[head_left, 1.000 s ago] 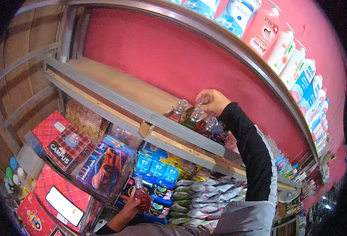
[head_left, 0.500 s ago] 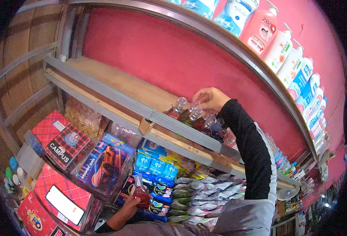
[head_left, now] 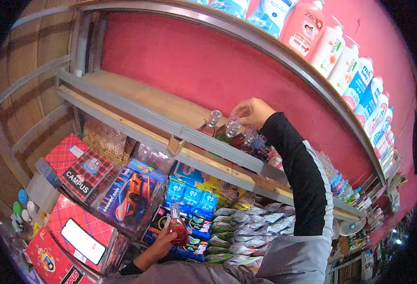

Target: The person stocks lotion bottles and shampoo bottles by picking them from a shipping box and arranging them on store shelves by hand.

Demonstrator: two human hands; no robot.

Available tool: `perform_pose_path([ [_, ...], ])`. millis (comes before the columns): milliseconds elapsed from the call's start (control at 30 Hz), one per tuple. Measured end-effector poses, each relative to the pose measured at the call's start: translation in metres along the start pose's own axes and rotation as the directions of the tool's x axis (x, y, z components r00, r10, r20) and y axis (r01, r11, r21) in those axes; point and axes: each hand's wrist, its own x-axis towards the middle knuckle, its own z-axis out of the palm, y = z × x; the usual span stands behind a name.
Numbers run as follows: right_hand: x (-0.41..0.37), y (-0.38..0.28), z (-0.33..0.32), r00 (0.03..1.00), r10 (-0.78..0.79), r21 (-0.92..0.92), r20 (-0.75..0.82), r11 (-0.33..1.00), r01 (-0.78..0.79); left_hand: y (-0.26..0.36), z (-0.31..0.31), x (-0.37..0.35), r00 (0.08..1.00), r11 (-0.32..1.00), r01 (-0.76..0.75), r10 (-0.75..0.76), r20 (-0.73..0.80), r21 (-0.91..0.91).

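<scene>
My left hand (head_left: 157,247) is wrapped round a small glass perfume bottle (head_left: 177,230) with reddish liquid and a clear cap, held upright in front of the lower shelf. Up on the middle shelf, my right hand (head_left: 256,112) has its fingers closed at the clear top of another perfume bottle (head_left: 233,127); its lower part is hidden behind the shelf rail. Beside it stands a reddish perfume bottle (head_left: 210,126) with a round clear cap. Several more capped bottles (head_left: 252,137) line the shelf below my right wrist.
A grey metal rail (head_left: 137,112) runs along the middle shelf's front. Pump bottles (head_left: 329,49) stand on the upper shelf. Below are books (head_left: 131,194), blue packs (head_left: 189,194), sachets (head_left: 253,227) and a lit phone (head_left: 83,240) lying on red plaid books.
My left hand has lifted its perfume bottle slightly up and to the right. The right hand has shifted a little among the shelf bottles. The view has tilted slightly.
</scene>
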Motion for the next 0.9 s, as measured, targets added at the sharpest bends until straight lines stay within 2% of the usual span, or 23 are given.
perform_pose_path([
  [67,-0.005,-0.002,-0.004,0.998,-0.055,-0.056,-0.032,0.997,0.053,0.002,0.005,0.003,1.000,1.000,-0.018,0.018,0.001,0.020],
  [167,-0.021,-0.026,-0.020,0.937,-0.231,-0.356,-0.263,0.926,0.128,0.021,0.025,0.018,0.994,0.997,-0.068,0.072,0.084,-0.044],
  [267,-0.049,-0.080,-0.008,0.898,-0.242,0.068,-0.367,0.956,0.285,0.034,0.040,0.037,0.988,0.985,-0.131,0.119,0.102,0.112],
  [300,-0.061,-0.099,0.006,0.920,-0.270,0.194,-0.283,0.923,0.331,0.051,0.055,0.040,0.989,0.972,-0.112,0.089,0.114,0.208],
  [367,-0.084,-0.124,0.023,0.944,-0.331,0.143,-0.015,0.933,0.330,0.071,0.076,0.046,0.985,0.933,-0.110,0.057,0.162,0.344],
  [400,-0.087,-0.123,0.038,0.880,-0.472,0.230,0.050,0.863,0.450,0.078,0.085,0.049,0.980,0.924,-0.131,0.065,0.189,0.359],
  [433,-0.093,-0.131,0.040,0.906,-0.358,0.306,0.228,0.909,0.282,0.084,0.094,0.052,0.972,0.915,-0.154,0.073,0.222,0.373],
  [500,-0.093,-0.126,0.048,0.869,-0.391,0.236,0.304,0.915,0.328,0.087,0.102,0.059,0.956,0.901,-0.199,0.091,0.279,0.386],
  [600,-0.098,-0.118,0.047,0.875,-0.404,0.554,0.269,0.808,0.203,0.087,0.104,0.068,0.934,0.895,-0.252,0.127,0.332,0.367],
  [633,-0.099,-0.117,0.044,0.872,-0.415,0.637,0.260,0.752,0.168,0.086,0.106,0.071,0.928,0.879,-0.309,0.196,0.316,0.363],
  [667,-0.102,-0.119,0.036,0.896,-0.349,0.612,0.276,0.782,0.116,0.086,0.109,0.073,0.916,0.859,-0.365,0.264,0.301,0.359],
  [700,-0.103,-0.120,0.027,0.908,-0.357,0.584,0.219,0.793,0.171,0.086,0.110,0.075,0.899,0.835,-0.420,0.331,0.287,0.356],
  [767,-0.101,-0.118,0.003,0.921,-0.376,0.515,0.102,0.812,0.274,0.089,0.109,0.070,0.897,0.857,-0.424,0.354,0.265,0.291],
  [833,-0.094,-0.116,-0.026,0.961,-0.262,0.523,-0.090,0.809,0.270,0.083,0.095,0.071,0.862,0.850,-0.473,0.391,0.323,0.232],
  [900,-0.079,-0.105,-0.049,0.916,-0.219,0.381,-0.336,0.858,0.344,0.069,0.086,0.066,0.892,0.860,-0.436,0.372,0.258,0.265],
])
